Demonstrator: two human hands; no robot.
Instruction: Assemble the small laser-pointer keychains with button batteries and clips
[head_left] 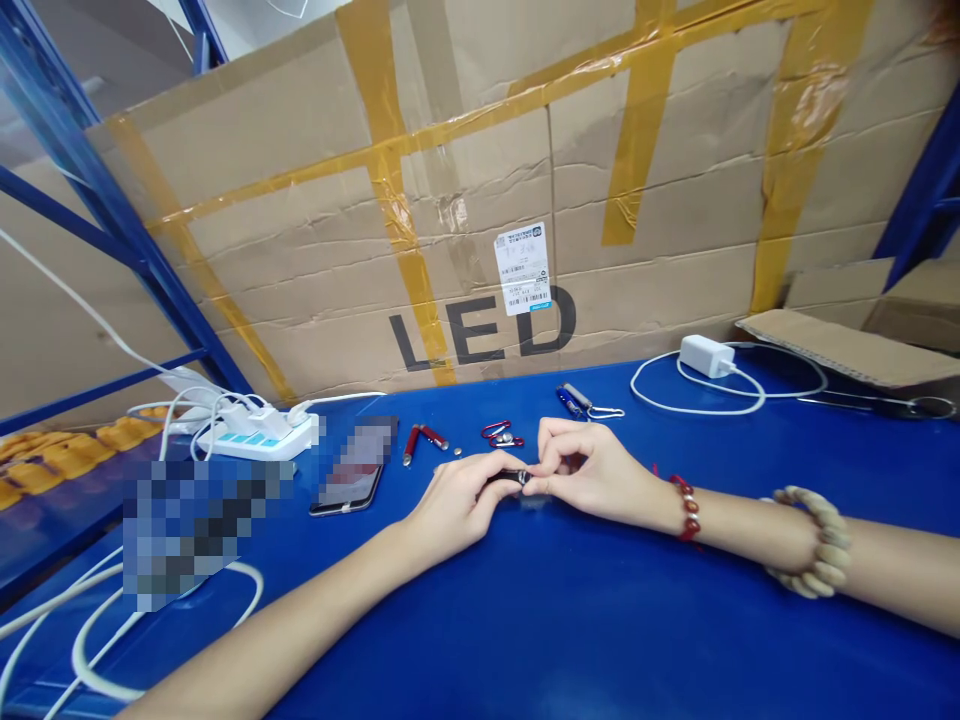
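Pinching blk pc (pixel 510 476) w/ L hand (pixel 454 495), R hand (pixel 600 465); tabletop (pixel 570 620) room nearside.

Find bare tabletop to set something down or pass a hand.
Widest: blue tabletop between left forearm and right forearm, nearest the wearer. Another: between right forearm and the charger cable. Crowded: left side, with power strip, white cables and phone; beyond the left hand, red tubes and red-and-silver pieces.
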